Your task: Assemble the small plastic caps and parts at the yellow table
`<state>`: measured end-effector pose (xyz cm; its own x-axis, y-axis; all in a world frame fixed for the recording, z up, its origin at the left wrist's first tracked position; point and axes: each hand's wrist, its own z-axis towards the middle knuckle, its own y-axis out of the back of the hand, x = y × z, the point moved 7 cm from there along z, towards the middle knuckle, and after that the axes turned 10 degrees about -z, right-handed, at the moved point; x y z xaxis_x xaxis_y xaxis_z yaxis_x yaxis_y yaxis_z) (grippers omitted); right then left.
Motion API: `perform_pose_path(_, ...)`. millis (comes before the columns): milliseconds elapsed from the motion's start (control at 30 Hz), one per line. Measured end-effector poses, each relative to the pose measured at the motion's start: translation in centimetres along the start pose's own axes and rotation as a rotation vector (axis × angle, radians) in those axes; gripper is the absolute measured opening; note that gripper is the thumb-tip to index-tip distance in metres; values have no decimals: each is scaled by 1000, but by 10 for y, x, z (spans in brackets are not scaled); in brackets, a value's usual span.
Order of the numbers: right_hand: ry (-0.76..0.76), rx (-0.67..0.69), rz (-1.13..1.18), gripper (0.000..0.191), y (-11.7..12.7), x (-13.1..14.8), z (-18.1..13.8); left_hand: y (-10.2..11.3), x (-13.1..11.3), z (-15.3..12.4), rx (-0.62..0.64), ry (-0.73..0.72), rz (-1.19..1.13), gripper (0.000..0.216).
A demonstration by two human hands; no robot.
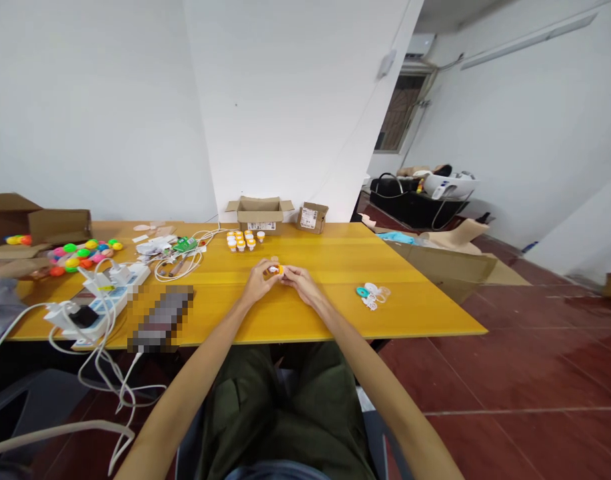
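Observation:
A small white-and-orange plastic piece [280, 270] is between my two hands above the middle of the table. My left hand [258, 281] is closed, its thumb and fingertips at the left side of the piece. From the right, my right hand [300, 281] pinches the orange part. The fingers hide much of the piece, so its exact kind does not show. Beyond my hands stands a group of similar small white-and-orange pieces [241, 241] in short rows. To the right of my hands lie a teal disc [362, 292], several white parts [370, 302] and a clear cup-like part [384, 293].
An open cardboard box [260, 213] and a smaller one [312, 218] stand by the wall. At left are a power strip [110, 303] with tangled cables, a blurred-out phone [161, 320], a green circuit board [185, 245] and coloured balls [80, 253]. The table's edge [425, 335] runs before me.

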<state>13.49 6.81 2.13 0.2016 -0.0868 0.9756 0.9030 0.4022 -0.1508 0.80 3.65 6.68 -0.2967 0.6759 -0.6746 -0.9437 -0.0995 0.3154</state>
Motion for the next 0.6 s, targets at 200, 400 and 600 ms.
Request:
perform_pose_path(200, -12, 24, 50, 33, -2, -2, 1, 1, -5, 0, -41, -33, 27, 20)
perform_pose_path(400, -14, -2, 94, 29, 3, -6, 4, 0, -6, -1, -33, -62, 29, 26)
perform_pose_path(600, -47, -40, 190, 20, 0, -20, 7, 2, -4, -2, -59, -53, 46, 28)
